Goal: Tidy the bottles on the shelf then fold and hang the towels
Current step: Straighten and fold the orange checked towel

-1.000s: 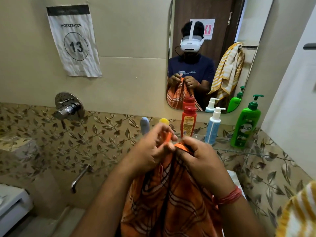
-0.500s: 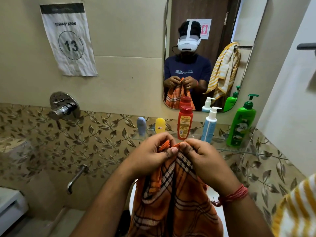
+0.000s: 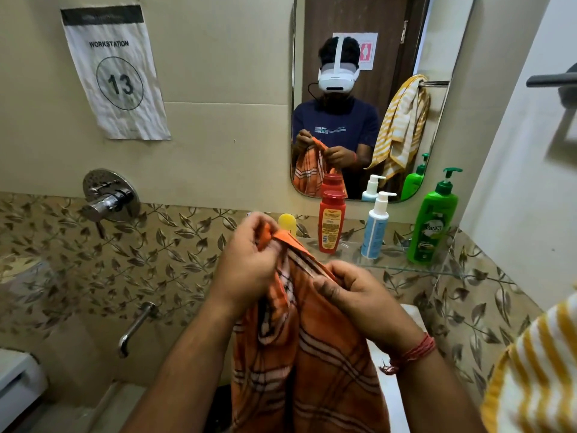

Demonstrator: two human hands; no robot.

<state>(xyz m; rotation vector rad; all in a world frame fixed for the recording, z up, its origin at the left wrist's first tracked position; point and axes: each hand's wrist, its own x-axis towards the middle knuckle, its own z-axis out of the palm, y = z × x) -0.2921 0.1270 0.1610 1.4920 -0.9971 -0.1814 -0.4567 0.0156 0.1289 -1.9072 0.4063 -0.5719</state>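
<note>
Both hands grip an orange towel (image 3: 299,354) before the shelf (image 3: 402,266).

Head view: left hand (image 3: 249,267) bunches the top hem, fingers closed on it; right hand (image 3: 362,301) pinches the same hem lower; the towel's bottom is cut off; red bottle (image 3: 331,221), white bottle (image 3: 376,225), green bottle (image 3: 434,218) upright on the shelf; yellow bottle (image 3: 287,222) half hidden behind the left hand; striped towel (image 3: 537,370) cut off at right.

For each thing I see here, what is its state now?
orange towel: held up, hanging, unfolded
left hand: gripping towel edge
right hand: gripping towel edge
red bottle: upright, capped
white pump bottle: upright
green pump bottle: upright
striped yellow towel: hanging
</note>
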